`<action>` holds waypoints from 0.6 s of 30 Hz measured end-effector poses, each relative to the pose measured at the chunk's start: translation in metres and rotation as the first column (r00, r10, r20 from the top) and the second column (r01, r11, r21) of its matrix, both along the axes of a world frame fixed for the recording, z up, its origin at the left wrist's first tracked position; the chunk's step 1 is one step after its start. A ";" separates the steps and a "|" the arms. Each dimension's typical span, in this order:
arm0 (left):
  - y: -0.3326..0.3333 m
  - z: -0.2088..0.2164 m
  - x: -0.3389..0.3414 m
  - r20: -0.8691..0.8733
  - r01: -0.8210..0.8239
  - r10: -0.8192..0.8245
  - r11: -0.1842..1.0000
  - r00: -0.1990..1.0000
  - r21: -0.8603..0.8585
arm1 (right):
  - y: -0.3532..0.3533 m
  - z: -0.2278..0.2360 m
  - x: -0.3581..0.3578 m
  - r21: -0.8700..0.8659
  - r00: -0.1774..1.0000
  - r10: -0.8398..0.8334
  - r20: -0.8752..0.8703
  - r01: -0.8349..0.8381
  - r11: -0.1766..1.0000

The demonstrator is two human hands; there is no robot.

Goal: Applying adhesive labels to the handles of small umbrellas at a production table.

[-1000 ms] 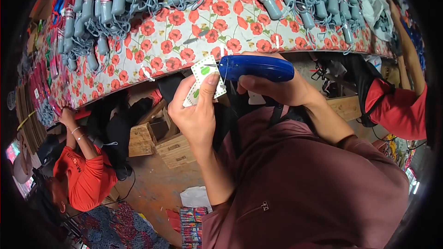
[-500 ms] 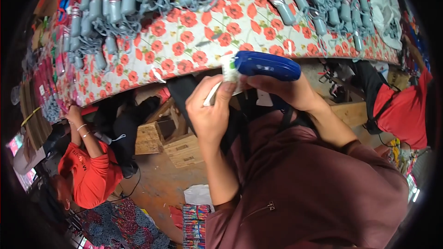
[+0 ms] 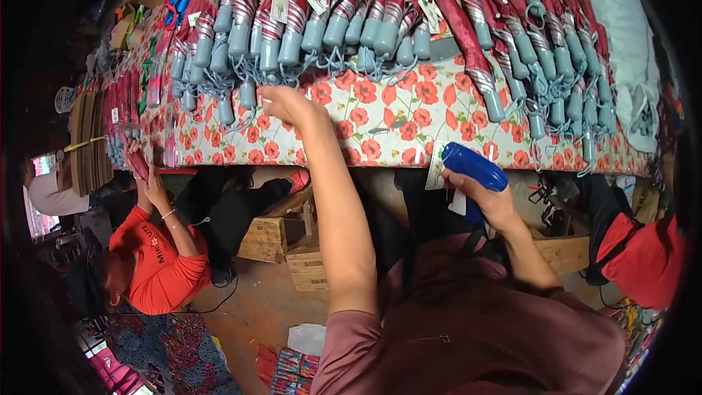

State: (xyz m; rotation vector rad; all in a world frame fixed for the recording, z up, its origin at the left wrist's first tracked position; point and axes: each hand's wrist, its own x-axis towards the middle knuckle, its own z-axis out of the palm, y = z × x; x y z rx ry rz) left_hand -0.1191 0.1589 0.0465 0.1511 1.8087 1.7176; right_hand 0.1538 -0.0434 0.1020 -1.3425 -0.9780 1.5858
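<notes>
My right hand (image 3: 484, 201) is closed round a blue tagging gun (image 3: 474, 167) near the table's front edge. At the gun's nose hangs a whitish card tag (image 3: 436, 168), and a smaller white tag (image 3: 458, 202) shows below my fingers. My left hand (image 3: 289, 107) reaches out over the flowered tablecloth, its fingers partly extended beside the grey handle of a folded umbrella (image 3: 248, 95). Nothing plainly sits in that hand. Dark red folded umbrellas (image 3: 314, 29) with grey handles and wrist cords lie in a row beyond it, several with card tags.
More folded umbrellas (image 3: 563, 66) are heaped on the right of the flowered tablecloth (image 3: 365, 113), beside a white plastic bag (image 3: 629, 51). A person in a red shirt (image 3: 164, 256) works at the left; another red sleeve (image 3: 640, 263) is at the right. Wooden crates (image 3: 265, 240) stand below.
My left hand has left the card tag by the tagging gun and stretched forward to the umbrellas. The gun, in my right hand, has moved right and lower. The view takes in more table.
</notes>
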 end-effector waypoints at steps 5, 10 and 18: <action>0.029 0.008 -0.001 -0.028 0.030 -0.026 0.990 0.999 0.137 | -0.002 -0.005 -0.005 -0.026 1.000 -0.011 -0.017 0.010 1.000; 0.038 0.003 0.005 -0.057 0.086 -0.075 0.969 0.996 0.232 | -0.003 -0.015 -0.005 -0.011 0.999 -0.044 0.011 0.044 0.999; -0.046 -0.019 0.051 -0.394 0.134 -0.101 0.989 0.914 0.058 | 0.000 -0.038 0.012 0.042 0.988 -0.123 0.097 0.119 0.992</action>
